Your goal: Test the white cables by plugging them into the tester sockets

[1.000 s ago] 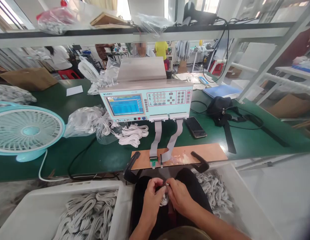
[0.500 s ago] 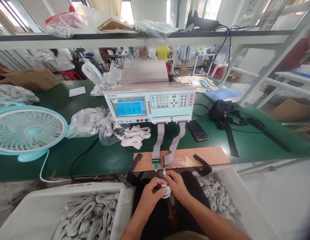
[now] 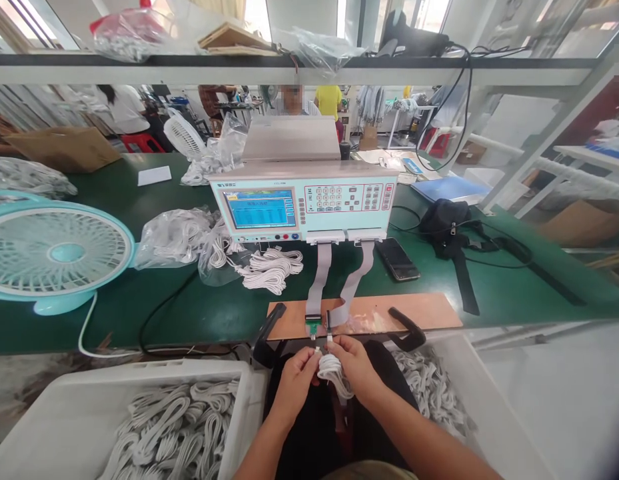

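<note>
A coiled white cable (image 3: 333, 371) hangs between my two hands, just in front of the bench edge. My left hand (image 3: 296, 377) pinches one end of it, its small plug (image 3: 318, 350) pointing up below the metal connector of a green circuit board (image 3: 314, 327). Whether plug and connector touch, I cannot tell. With closed fingers my right hand (image 3: 355, 365) grips the other end, which meets the right-hand ribbon-cable connector (image 3: 328, 323). Grey ribbon cables (image 3: 319, 280) run from both connectors up to a tester (image 3: 309, 203) with a lit blue screen.
Bins of coiled cables stand at left (image 3: 246, 400) and right (image 3: 489, 380). Two black clamps (image 3: 269, 333) hold a wooden board (image 3: 414, 307) at the bench edge. A phone (image 3: 398, 259), black bag (image 3: 446, 227), cable bundle (image 3: 272, 270) and fan (image 3: 64, 252) lie or stand around the tester.
My left hand has moved off the coil and up, now pinching a plug near the green board. The coil hangs more loosely beside my right hand. Text on the tester's screen has changed.
</note>
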The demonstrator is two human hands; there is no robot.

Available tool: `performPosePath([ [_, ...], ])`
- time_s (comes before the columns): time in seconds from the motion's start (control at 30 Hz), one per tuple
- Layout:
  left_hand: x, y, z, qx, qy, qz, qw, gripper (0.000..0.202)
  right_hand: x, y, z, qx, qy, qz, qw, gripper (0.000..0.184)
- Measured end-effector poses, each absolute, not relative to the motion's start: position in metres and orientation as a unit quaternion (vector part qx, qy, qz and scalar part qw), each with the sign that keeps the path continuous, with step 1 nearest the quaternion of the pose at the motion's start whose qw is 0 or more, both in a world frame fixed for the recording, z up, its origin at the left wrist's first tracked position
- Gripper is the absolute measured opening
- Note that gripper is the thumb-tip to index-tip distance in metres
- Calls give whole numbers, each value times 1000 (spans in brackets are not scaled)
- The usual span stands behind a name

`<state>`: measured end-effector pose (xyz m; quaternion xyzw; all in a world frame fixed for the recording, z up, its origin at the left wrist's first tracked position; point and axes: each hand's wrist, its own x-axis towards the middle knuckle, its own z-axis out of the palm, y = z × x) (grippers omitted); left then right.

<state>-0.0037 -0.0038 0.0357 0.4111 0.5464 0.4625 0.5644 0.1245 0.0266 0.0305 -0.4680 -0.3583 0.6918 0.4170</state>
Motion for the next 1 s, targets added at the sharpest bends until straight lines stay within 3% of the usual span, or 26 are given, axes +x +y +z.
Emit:
performPosePath([
  [0.17, -1, 1, 25, 404, 576, 523, 481, 26, 124, 28, 38, -453, -349, 703, 423, 29],
  [0.6, 20, 6, 11, 283, 591, 591, 471, 32, 124, 29, 43, -449, -367, 693, 428, 29],
  [0.9, -43, -34, 26, 363, 661, 534, 383, 31, 128, 30, 19, -503, -361, 667, 414, 30],
  [1.0, -112, -93, 19, 397, 782, 365, 311, 34, 123, 34, 19, -506, -352, 677, 402, 29],
])
